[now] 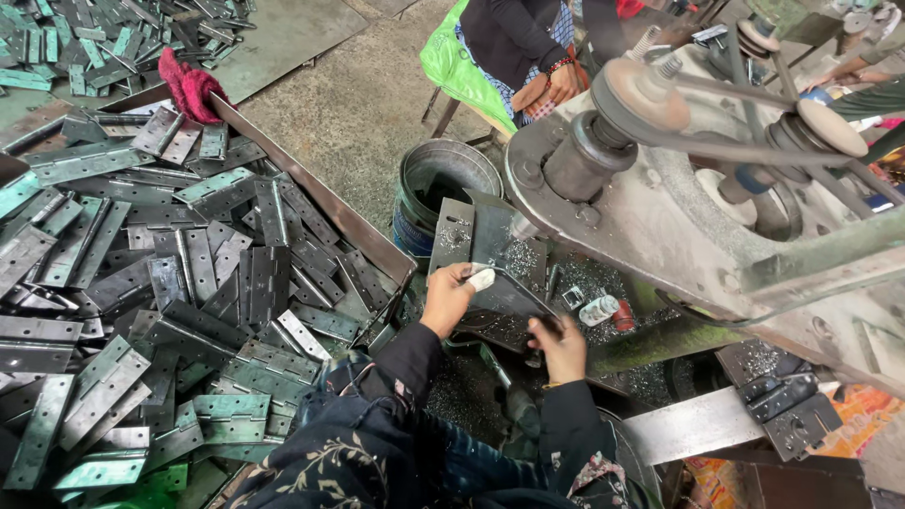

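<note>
**Head view: both hands on a dark hinge plate at the press**

Head view, from the fingers outward. Left hand (447, 294): fingers (464, 275) curled narrow, closed around the upper edge of a dark hinge plate (509, 294), a pale wrap showing at a fingertip. Right hand (562, 347): fingers folded down over the plate's lower corner — pressing or pinching, exact grip hidden by the back of the hand. Plate tilted, lying on the press worktop (471, 240), among glittering metal chips (518, 256).

Doing it well, as a judgement: keep both grips at the plate's edges, well away from any punch point; seat the plate flat and square before letting go; brush chips from beneath, since swarf would tilt it. Keep sleeves clear of the belt and pulleys (650, 99) just above — the main hazard here.

Further out: a small white-and-red cylindrical container (603, 309) lying just right of the hands. A round metal bucket (443, 184) near, behind the worktop. On the left, a wide tray (316, 193) heaped with grey and green-tinted hinges (189, 311), a red rag (189, 87) on its far rim. More hinges on the floor beyond. Another person (514, 47) seated further back, hands apart from this work.
</note>
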